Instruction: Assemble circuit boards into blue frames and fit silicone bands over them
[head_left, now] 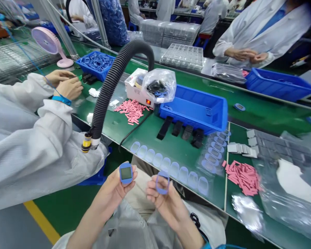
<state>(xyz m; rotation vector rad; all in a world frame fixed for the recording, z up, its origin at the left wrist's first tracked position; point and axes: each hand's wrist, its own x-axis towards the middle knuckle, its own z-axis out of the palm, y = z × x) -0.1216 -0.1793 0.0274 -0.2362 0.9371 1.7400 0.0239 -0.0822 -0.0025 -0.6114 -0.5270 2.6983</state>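
Observation:
My left hand (pixel 113 191) pinches a small blue square frame with a grey screen (pixel 125 173) at its fingertips, held up over my lap. My right hand (pixel 162 200) is closed on an empty blue ring-shaped frame (pixel 162 182), just to the right of the first piece. Both hands hover in front of the near edge of the green table (pixel 171 145). A row of several clear blue frames (pixel 168 166) lies along that edge, just beyond my fingers.
A black corrugated hose (pixel 111 83) arches over the table at left. A blue bin (pixel 197 107), pink strips (pixel 131 110), (pixel 245 176), black parts (pixel 181 129), a white device (pixel 137 88) and plastic bags lie on the table. Co-workers in white coats sit at left (pixel 28 138) and far right (pixel 261 31).

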